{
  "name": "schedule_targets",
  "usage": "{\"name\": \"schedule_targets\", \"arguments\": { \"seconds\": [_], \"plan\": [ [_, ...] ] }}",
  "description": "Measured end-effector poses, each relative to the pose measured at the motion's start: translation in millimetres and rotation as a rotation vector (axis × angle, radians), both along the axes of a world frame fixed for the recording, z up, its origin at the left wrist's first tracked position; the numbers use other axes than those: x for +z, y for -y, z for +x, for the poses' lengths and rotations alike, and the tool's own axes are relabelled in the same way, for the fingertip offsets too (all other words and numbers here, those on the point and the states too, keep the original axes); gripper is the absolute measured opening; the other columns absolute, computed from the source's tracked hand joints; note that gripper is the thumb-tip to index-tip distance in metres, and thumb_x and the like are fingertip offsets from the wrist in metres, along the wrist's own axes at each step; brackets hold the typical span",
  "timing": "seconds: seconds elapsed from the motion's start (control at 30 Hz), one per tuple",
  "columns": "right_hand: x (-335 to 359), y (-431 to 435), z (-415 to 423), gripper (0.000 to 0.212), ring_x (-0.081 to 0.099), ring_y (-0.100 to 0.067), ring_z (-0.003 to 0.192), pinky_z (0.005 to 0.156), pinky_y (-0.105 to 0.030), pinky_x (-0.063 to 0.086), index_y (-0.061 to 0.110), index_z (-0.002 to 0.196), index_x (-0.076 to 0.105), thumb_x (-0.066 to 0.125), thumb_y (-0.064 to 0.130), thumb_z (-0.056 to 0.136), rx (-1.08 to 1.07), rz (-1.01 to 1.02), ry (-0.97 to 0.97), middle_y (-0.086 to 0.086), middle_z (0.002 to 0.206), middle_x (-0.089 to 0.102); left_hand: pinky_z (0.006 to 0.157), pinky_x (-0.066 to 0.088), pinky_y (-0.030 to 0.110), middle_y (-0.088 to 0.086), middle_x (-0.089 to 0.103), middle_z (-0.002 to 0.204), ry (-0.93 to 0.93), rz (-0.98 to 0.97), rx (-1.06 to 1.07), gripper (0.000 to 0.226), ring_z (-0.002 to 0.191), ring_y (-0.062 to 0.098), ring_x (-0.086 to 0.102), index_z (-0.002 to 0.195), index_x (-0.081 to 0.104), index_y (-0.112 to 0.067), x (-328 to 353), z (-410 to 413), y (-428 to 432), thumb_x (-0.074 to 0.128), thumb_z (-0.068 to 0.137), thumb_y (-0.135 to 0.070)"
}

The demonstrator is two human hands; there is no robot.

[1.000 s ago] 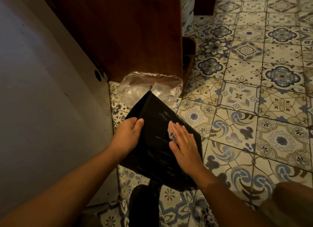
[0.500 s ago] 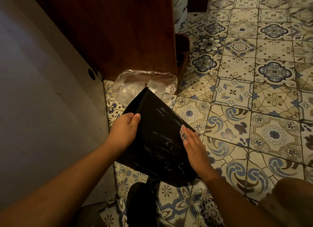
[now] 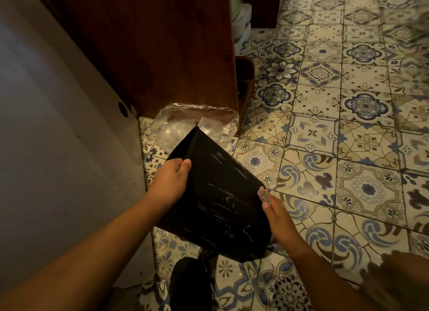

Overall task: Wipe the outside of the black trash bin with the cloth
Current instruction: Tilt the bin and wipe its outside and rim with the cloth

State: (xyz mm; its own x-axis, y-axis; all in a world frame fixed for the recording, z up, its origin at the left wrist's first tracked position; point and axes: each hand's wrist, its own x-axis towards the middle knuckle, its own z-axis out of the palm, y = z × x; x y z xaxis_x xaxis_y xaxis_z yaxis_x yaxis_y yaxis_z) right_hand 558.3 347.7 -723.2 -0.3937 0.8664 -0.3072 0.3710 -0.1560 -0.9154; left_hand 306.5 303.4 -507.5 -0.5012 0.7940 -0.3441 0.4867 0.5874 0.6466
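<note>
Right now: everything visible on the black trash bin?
The black trash bin is glossy, plastic-looking, flat-sided, streaked with pale wet-looking smears. It is tilted, a corner edge up, clear liner bunched at its far end. The left hand grips its left side; the right hand presses the cloth on its right side.

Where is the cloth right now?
In the head view it is just right of centre: the cloth peeks out at the fingertips of the right hand, against the right edge of the tilted black bin.
</note>
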Motion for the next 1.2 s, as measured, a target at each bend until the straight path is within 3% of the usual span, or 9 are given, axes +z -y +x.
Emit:
{"name": "schedule_targets", "arguments": {
  "seconds": [0.1,0.2,0.37,0.47,0.57,0.73,0.87,1.0,1.2],
  "plan": [
    [14.8,-4.5,1.1,0.034,0.035,-0.007,0.145,0.112,-0.011,0.025,0.037,0.139,0.044,0.037,0.023,0.109,-0.004,-0.039,-0.039,0.012,0.152,0.042,0.067,0.046,0.04,0.022,0.065,0.085,0.008,0.017,0.0,0.048,0.074,0.035,0.062,0.099,0.065,0.002,1.3,1.5,-1.2,0.038,0.106,-0.037],
    [28.5,-11.0,3.1,0.039,0.035,-0.005,0.142,0.096,0.008,0.022,0.022,0.146,0.048,0.036,0.018,0.109,-0.033,-0.023,-0.037,0.012,0.149,0.042,0.08,0.054,0.049,0.026,0.069,0.099,0.041,0.032,0.033,0.05,0.091,0.041,0.068,0.102,0.066,0.001,0.0,3.8,0.7,0.037,0.105,-0.04],
    [57.4,-28.0,-0.3,0.04,0.04,-0.006,0.14,0.117,-0.026,0.031,0.022,0.146,0.052,0.04,0.026,0.108,-0.05,0.198,-0.014,0.007,0.149,0.051,0.089,0.054,0.059,0.025,0.07,0.104,0.068,0.006,0.088,0.052,0.098,0.04,0.068,0.102,0.066,0.001,-5.1,1.9,3.2,0.037,0.104,-0.043],
    [83.3,-33.4,-8.3,0.041,0.045,-0.006,0.135,0.104,-0.01,0.03,0.021,0.147,0.051,0.041,0.028,0.107,-0.024,0.308,-0.013,0.007,0.145,0.052,0.087,0.055,0.056,0.025,0.07,0.103,0.054,0.008,0.102,0.051,0.096,0.039,0.069,0.102,0.066,0.002,-4.0,2.7,2.0,0.038,0.104,-0.041],
    [117.5,-31.1,-25.1,0.041,0.042,0.01,0.13,0.101,-0.002,0.029,0.027,0.145,0.05,0.04,0.03,0.106,0.013,0.408,-0.056,0.011,0.144,0.051,0.077,0.053,0.05,0.027,0.068,0.1,0.047,0.04,0.106,0.047,0.088,0.038,0.067,0.101,0.064,0.004,-1.2,4.8,1.4,0.04,0.104,-0.036],
    [152.7,-7.0,-73.4,0.047,0.037,-0.011,0.142,0.114,-0.041,0.037,0.041,0.15,0.039,0.036,0.039,0.103,0.177,0.414,-0.087,0.008,0.155,0.043,0.064,0.038,0.04,0.014,0.051,0.078,0.094,0.057,0.079,0.03,0.068,0.024,0.048,0.085,0.056,-0.005,2.6,5.6,5.4,0.04,0.1,-0.026],
    [161.9,23.2,-106.6,0.048,0.027,-0.008,0.148,0.118,-0.045,0.028,0.046,0.152,0.032,0.034,0.042,0.104,0.305,0.453,-0.043,0.014,0.159,0.036,0.065,0.037,0.034,0.012,0.051,0.077,0.163,0.132,0.113,0.03,0.07,0.021,0.046,0.082,0.056,-0.007,7.0,7.1,12.0,0.037,0.102,-0.019],
    [156.5,36.5,-118.8,0.055,0.007,-0.003,0.154,0.124,-0.042,0.004,0.046,0.156,0.02,0.017,0.055,0.101,0.34,0.489,0.056,0.019,0.165,0.02,0.059,0.038,0.031,0.005,0.052,0.061,0.278,0.192,0.203,0.041,0.059,0.015,0.046,0.065,0.053,-0.011,6.9,9.5,17.0,0.037,0.103,-0.015],
    [147.5,37.2,-118.7,0.055,0.011,-0.005,0.154,0.123,-0.04,0.005,0.043,0.156,0.022,0.017,0.053,0.102,0.321,0.532,0.097,0.017,0.165,0.023,0.061,0.038,0.033,0.003,0.051,0.056,0.261,0.2,0.201,0.046,0.055,0.014,0.045,0.058,0.052,-0.014,1.3,7.2,14.7,0.04,0.103,-0.017]
  ]
}}
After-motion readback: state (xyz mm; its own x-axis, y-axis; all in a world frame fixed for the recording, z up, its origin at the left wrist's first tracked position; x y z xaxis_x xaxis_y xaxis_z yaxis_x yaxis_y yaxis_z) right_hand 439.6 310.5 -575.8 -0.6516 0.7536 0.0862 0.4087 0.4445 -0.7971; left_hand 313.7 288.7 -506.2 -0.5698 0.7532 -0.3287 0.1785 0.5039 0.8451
